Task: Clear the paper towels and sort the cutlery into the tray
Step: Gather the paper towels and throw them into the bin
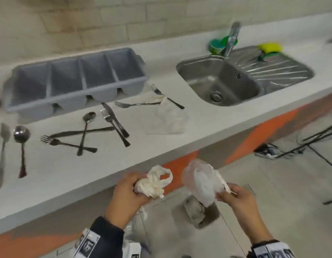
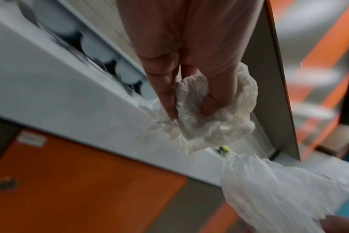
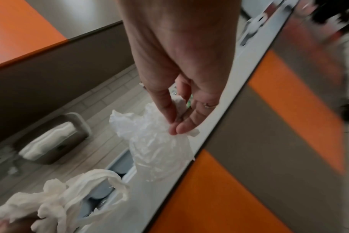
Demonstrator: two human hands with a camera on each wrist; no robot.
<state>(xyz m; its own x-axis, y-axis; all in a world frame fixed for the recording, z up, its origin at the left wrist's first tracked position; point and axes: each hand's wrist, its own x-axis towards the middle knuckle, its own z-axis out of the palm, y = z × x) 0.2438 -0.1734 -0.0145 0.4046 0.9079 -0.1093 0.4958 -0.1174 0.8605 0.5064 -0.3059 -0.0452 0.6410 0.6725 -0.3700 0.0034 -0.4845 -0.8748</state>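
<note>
My left hand (image 1: 131, 190) grips a crumpled white paper towel (image 1: 154, 183) (image 2: 213, 113) below the counter's front edge. My right hand (image 1: 234, 196) pinches a second crumpled paper towel (image 1: 202, 183) (image 3: 153, 141) between thumb and fingertips. Both wads hang over the floor. A third paper towel (image 1: 167, 118) lies on the white counter (image 1: 208, 123) under two forks (image 1: 137, 104). Several dark forks, spoons (image 1: 21, 135) and knives (image 1: 114, 118) are scattered in front of the empty grey four-compartment tray (image 1: 49, 90).
A steel sink (image 1: 226, 82) with a tap, green scourer and yellow sponge (image 1: 269, 47) sits right of the tray. A small grey bin (image 1: 198, 211) stands on the floor below my right hand. Black metal legs (image 1: 319, 140) and cables lie at the far right.
</note>
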